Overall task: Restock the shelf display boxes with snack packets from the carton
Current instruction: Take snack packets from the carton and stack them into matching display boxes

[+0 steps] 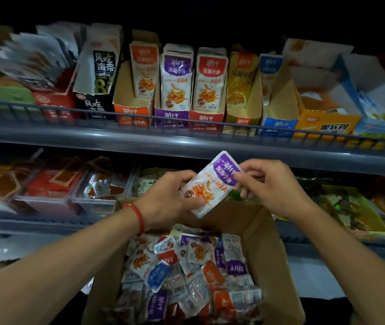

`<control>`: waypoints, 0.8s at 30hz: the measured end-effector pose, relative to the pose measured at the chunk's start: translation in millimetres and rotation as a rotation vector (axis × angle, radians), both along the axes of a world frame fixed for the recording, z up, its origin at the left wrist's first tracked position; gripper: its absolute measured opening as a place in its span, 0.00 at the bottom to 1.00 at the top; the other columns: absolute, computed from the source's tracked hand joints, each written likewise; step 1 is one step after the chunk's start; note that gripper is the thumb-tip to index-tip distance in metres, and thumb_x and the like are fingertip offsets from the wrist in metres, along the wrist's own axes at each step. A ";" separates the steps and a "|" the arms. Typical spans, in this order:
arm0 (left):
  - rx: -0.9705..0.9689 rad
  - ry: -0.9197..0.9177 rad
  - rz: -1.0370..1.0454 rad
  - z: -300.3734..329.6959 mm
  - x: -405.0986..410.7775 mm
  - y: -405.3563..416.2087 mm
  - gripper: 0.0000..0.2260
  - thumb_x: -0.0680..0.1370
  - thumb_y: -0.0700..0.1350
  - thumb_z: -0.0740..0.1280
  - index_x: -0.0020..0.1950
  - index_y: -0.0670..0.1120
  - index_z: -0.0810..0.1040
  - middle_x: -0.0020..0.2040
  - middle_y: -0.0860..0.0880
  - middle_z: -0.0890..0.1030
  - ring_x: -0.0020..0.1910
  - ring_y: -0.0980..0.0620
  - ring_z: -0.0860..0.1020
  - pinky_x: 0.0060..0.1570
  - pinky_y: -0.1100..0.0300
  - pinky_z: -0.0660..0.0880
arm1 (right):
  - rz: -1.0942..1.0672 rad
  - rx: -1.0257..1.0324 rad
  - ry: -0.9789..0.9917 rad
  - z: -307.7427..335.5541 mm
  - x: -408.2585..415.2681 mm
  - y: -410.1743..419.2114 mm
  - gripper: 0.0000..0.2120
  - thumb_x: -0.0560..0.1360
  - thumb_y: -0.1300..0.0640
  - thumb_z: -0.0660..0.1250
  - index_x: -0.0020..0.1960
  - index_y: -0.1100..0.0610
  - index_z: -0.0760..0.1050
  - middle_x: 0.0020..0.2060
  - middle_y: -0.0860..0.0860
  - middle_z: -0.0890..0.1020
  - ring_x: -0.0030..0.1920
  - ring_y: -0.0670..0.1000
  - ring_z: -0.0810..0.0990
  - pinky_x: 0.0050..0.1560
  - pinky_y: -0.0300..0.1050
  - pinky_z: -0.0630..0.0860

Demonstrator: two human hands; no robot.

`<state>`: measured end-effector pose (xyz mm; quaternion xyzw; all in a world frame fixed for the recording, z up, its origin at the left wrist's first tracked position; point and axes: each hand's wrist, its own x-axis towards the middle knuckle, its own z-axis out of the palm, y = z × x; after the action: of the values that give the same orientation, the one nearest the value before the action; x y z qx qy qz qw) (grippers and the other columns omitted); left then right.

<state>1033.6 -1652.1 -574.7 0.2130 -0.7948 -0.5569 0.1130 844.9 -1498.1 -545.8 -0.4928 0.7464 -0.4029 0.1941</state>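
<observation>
The upper shelf (pixel 186 134) is a grey ledge with a low wire rail along its front edge. A row of open-topped cardboard display boxes stands behind that rail. The purple display box (pixel 171 113), near the middle of the row, holds upright purple-topped packets and appears nearly full.

Below, the carton (pixel 278 266) of plain brown corrugated card sits open beneath the arms. It holds a loose heap of glossy film packets in purple, orange and blue.

The purple packet (pixel 210 184) is held above the carton's far edge, below the shelf front. It is a flat, slick rectangular sachet. Its long axis is tilted, top end up and to the right. The purple display box lies above it and slightly left, so the left hand is probably the nearer one.

The left hand (pixel 175 195) grips the packet's lower end, thumb across its face. The right hand (pixel 266 184) pinches the upper purple end.
</observation>
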 end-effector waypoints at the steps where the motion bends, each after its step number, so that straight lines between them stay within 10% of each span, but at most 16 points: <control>1: -0.036 0.009 0.027 2.5 0.3 -2.6 0.11 0.74 0.42 0.76 0.54 0.48 0.80 0.49 0.51 0.86 0.47 0.56 0.85 0.49 0.53 0.83 | -0.012 -0.007 -0.026 2.2 1.0 -0.6 0.04 0.81 0.55 0.68 0.53 0.51 0.81 0.39 0.48 0.86 0.37 0.49 0.85 0.40 0.41 0.80; 6: -0.233 0.021 0.080 13.3 4.4 -16.6 0.07 0.75 0.47 0.76 0.51 0.52 0.80 0.47 0.55 0.85 0.46 0.62 0.83 0.48 0.53 0.83 | -0.009 -0.096 0.044 27.8 10.9 -16.5 0.06 0.79 0.50 0.68 0.52 0.50 0.82 0.43 0.47 0.86 0.41 0.50 0.85 0.42 0.50 0.83; 13: 0.113 0.356 0.469 26.8 14.5 -35.2 0.06 0.77 0.42 0.73 0.51 0.46 0.79 0.37 0.49 0.83 0.41 0.46 0.85 0.48 0.43 0.83 | -0.013 -0.300 0.494 131.4 2.4 -78.2 0.05 0.82 0.51 0.65 0.54 0.48 0.80 0.40 0.47 0.83 0.38 0.44 0.81 0.42 0.47 0.81; 20: 0.092 0.331 0.564 20.6 17.6 -47.9 0.08 0.77 0.40 0.70 0.51 0.53 0.78 0.39 0.52 0.83 0.42 0.46 0.84 0.46 0.42 0.82 | -0.061 -0.238 0.790 178.1 -8.7 -154.3 0.13 0.83 0.48 0.62 0.64 0.52 0.77 0.54 0.45 0.78 0.54 0.44 0.77 0.47 0.38 0.75; 24: 0.106 0.330 0.592 23.3 16.2 -51.2 0.10 0.77 0.38 0.69 0.51 0.53 0.77 0.43 0.50 0.83 0.41 0.47 0.84 0.45 0.42 0.83 | -0.038 -0.151 0.888 163.1 -7.0 -182.8 0.12 0.83 0.49 0.63 0.63 0.51 0.78 0.57 0.49 0.82 0.54 0.48 0.79 0.52 0.49 0.80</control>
<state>1049.8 -1703.3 -551.4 0.3470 -0.6394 -0.5675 0.3855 837.9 -1680.8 -382.7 -0.6170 0.7347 -0.2094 -0.1891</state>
